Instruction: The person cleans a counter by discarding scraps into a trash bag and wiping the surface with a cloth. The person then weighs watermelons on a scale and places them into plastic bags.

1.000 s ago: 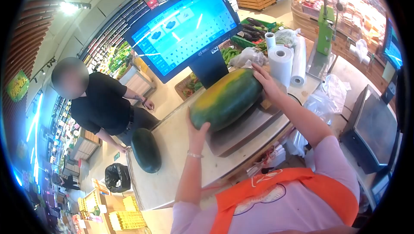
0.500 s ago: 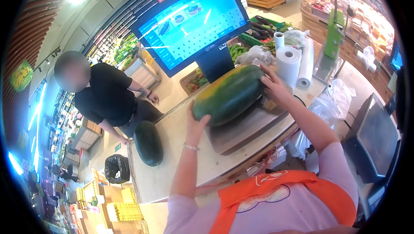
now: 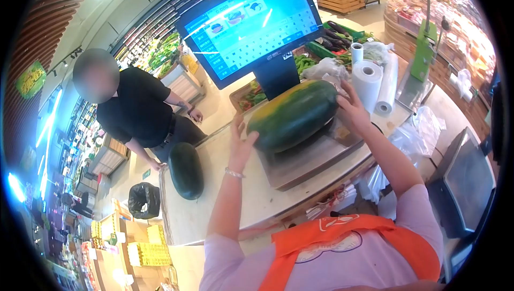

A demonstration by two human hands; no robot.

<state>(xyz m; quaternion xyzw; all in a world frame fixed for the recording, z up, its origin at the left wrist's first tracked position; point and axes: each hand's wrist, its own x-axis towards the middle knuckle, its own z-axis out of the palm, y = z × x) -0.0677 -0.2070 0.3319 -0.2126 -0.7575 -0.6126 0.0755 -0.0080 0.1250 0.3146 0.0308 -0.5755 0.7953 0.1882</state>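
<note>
A large green watermelon with a yellow patch point(image 3: 292, 117) lies on the metal plate of a scale point(image 3: 316, 159), just below the lit screen point(image 3: 249, 23). At its left end is my left hand point(image 3: 242, 143), thumb and fingers spread apart around the rind. My right hand point(image 3: 353, 110) has its fingers spread at the right end, the fingertips against or very near the rind. A second, darker watermelon point(image 3: 186, 171) rests on the counter point(image 3: 225, 205) toward its left end.
Beyond the counter's left side stands a person in black point(image 3: 136, 109), one hand near its edge. Plastic bag rolls point(image 3: 368, 84) stand behind my right hand. Loose plastic bags point(image 3: 409, 135) and another screen point(image 3: 466, 184) are at the right. A black bin point(image 3: 144, 200) is on the floor.
My fingers have opened a little more at both ends of the watermelon, which stays on the scale. The pictures on the screen have changed. The whole view has shifted slightly.
</note>
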